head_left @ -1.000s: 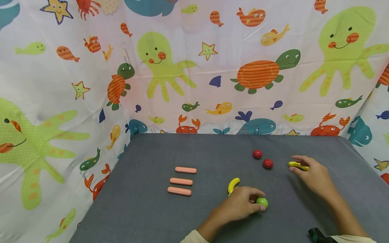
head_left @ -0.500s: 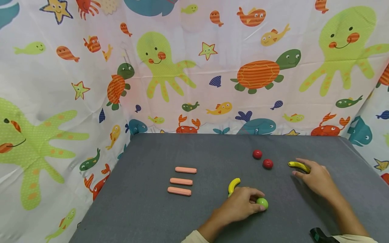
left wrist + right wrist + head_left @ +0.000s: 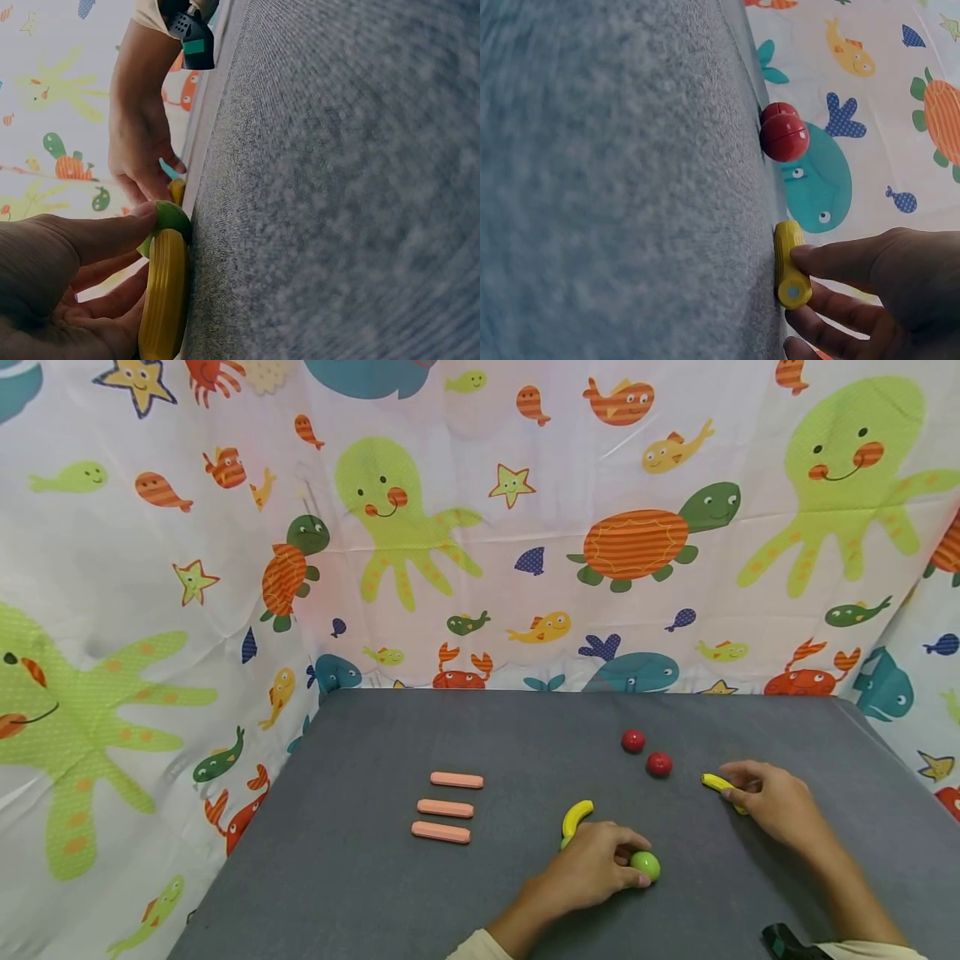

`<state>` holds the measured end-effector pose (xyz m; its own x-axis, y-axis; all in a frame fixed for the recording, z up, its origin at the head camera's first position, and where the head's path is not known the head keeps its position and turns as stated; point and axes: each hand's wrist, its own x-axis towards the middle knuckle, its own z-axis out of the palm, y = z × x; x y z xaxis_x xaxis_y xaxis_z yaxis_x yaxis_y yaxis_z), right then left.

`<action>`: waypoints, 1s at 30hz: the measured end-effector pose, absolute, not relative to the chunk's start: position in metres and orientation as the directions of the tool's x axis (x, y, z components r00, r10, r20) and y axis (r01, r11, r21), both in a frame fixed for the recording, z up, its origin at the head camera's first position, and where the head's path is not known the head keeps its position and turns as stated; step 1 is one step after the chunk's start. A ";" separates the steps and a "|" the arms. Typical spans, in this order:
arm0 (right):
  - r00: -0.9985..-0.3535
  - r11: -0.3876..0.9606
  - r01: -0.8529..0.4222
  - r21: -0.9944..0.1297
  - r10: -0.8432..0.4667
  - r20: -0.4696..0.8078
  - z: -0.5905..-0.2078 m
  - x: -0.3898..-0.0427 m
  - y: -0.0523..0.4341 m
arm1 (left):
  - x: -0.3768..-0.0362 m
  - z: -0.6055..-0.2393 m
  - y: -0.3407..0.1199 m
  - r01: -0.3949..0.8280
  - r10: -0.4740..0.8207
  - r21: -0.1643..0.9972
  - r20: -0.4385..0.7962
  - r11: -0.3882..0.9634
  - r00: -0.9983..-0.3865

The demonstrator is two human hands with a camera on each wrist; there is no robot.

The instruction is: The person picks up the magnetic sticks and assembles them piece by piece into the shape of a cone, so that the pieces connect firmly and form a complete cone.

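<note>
On the grey table (image 3: pixel 525 727), my left hand (image 3: pixel 624 860) pinches a green ball (image 3: pixel 646 865) between thumb and fingers at the near middle. A yellow toy banana (image 3: pixel 576 817) lies just behind that hand, touching its knuckles. The left wrist view shows this banana (image 3: pixel 163 296) against the palm and the green ball (image 3: pixel 171 218) at the fingertips. To the right, my right hand (image 3: pixel 741 792) holds a second yellow banana (image 3: pixel 716 782) by one end, low on the table. In the right wrist view the fingers (image 3: pixel 840 259) curl round this banana (image 3: pixel 790 262).
Two red balls (image 3: pixel 633 741) (image 3: pixel 659 765) sit between the hands and the back edge. Three pink sticks (image 3: pixel 446 808) lie in a stacked row at the left middle. A sea-creature printed cloth (image 3: pixel 480 527) walls the table behind and at both sides.
My right hand has drawn its banana a little nearer and turned it, so it now points left and away. The left hand and green ball have stayed put.
</note>
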<state>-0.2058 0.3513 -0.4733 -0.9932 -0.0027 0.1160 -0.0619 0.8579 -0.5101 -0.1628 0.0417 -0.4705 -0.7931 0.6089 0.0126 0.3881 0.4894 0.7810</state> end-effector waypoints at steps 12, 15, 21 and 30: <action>-0.999 0.855 -0.036 -0.518 -0.035 0.012 -0.466 -0.205 0.346 | -0.163 -0.471 0.039 0.411 0.619 0.774 0.031 0.482 -0.785; -0.999 0.841 -0.033 -0.539 -0.039 0.001 -0.463 -0.203 0.341 | -0.164 -0.471 0.039 0.422 0.618 0.769 0.045 0.480 -0.785; -0.999 0.805 -0.014 -0.594 -0.041 -0.032 -0.454 -0.200 0.325 | -0.165 -0.472 0.038 0.413 0.606 0.789 0.065 0.455 -0.792; -0.989 0.713 0.033 -0.700 -0.076 -0.124 -0.448 -0.196 0.303 | -0.166 -0.470 0.036 0.336 0.560 0.835 0.040 0.436 -0.827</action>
